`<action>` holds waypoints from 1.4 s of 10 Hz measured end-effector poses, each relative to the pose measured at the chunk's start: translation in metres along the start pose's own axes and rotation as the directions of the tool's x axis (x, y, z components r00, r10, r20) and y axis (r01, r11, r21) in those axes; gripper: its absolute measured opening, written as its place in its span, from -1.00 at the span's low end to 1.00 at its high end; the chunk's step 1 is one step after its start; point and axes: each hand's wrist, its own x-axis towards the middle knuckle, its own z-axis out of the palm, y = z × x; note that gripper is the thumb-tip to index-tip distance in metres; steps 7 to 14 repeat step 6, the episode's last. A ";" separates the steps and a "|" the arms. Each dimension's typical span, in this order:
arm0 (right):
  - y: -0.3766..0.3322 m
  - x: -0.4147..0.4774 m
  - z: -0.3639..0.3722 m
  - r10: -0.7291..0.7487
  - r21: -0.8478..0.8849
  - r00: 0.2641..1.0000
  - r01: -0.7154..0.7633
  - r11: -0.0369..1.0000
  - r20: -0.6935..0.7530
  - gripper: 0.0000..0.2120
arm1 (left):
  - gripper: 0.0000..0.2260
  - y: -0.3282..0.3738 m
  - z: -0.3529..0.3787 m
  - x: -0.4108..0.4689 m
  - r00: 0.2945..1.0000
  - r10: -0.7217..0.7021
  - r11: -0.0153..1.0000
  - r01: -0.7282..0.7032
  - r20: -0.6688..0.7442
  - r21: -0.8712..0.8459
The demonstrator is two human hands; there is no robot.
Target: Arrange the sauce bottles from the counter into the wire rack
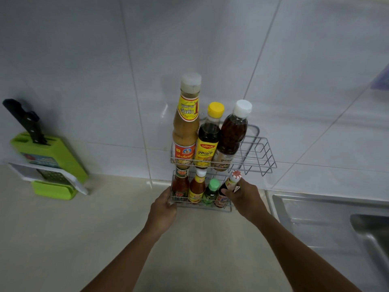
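Two-tier wire rack (265, 153) is seen standing on the counter (63, 239) against the tiled wall (84, 70), just left of the steel sink (328, 218).

Top tier: three bottles are held at its left end, right part of the tier bare. Left to right: tall tan bottle (186, 123) with clear cap, dark bottle (207, 138) with yellow cap, brown bottle (230, 133) with white cap. All upright, close side by side, the brown one leaning slightly right.

Bottom tier: four smaller bottles in a row. Left to right: red bottle (180, 186), orange bottle (196, 187) with white cap, green bottle (210, 192), dark small bottle (226, 191) with a white, red-marked cap, tilted right at the right end.

Right hand (245, 198): closed around the dark small bottle, thumb (228, 192) across its front, fingers wrapped behind the neck. The bottle's base is seen inside the tier.

Left hand (164, 204): placed at the lower tier's left front corner, fingers curled on the wire frame beside the red bottle. Contact with that bottle itself cannot be told.

Far left on the counter: a green knife block (61, 161) with a black knife (23, 120) in it, a grater (54, 175) leaning on its front.
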 end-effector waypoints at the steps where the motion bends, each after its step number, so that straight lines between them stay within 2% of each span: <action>1: 0.002 0.003 0.002 -0.030 -0.019 1.000 0.030 0.999 0.001 -0.73 | -0.38 -0.002 0.000 0.001 1.000 0.012 1.000 -0.012 0.007 0.019; 3: 0.007 0.001 0.004 -0.034 -0.031 0.999 0.035 0.999 0.004 -0.71 | -0.38 -0.007 0.001 0.000 1.000 0.020 0.999 -0.020 0.011 0.030; 6: 0.004 -0.023 0.013 -0.055 0.084 0.998 0.054 0.995 0.005 -0.60 | -0.42 -0.010 -0.012 -0.003 0.997 -0.008 0.995 -0.001 0.080 0.103; 14: 0.004 -0.023 0.013 -0.055 0.084 0.998 0.054 0.995 0.005 -0.60 | -0.42 -0.010 -0.012 -0.003 0.997 -0.008 0.995 -0.001 0.080 0.103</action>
